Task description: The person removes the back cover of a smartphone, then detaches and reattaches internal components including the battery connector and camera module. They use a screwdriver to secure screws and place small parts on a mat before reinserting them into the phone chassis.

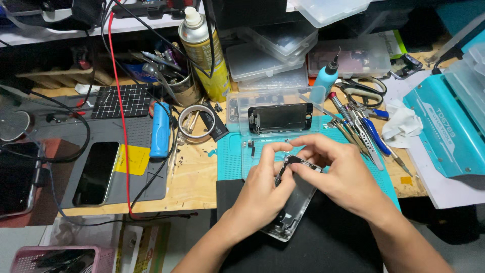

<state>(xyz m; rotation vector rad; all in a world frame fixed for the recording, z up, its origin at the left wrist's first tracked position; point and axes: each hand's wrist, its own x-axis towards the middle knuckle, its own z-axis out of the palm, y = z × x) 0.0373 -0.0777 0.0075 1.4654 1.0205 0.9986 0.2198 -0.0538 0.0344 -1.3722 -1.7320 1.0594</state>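
Wooden bench (194,179) fills most of the view, and it is crowded with stuff almost to every edge. At the right edge sits a big teal machine (444,134), cut off by the picture. A grey mat (126,151) lies at the left side with a dark phone (96,173) on it. A teal mat (230,162) lies in the middle, and a black mat (333,237) hangs over the front edge. The only open room is a bare strip of wood between the grey mat and the teal mat.

Both hands meet over the front middle of the bench. The left hand (262,194) grips the opened phone (295,202) from the side, with its fingers wrapped round the phone's left edge. The right hand (338,174) pinches the top end of the phone with its thumb and first fingers pressed close together. The phone is tilted, its low end resting on the black mat. The hands hide much of it.

Behind the hands, a clear tray (268,98) holds a black screen part (281,118). A yellow spray can (204,53) stands at the back. Screwdrivers and tweezers (361,131) lie in a heap by the right hand. A blue tube (160,129) lies on the grey mat. The tiny parts inside the phone are too small to make out.
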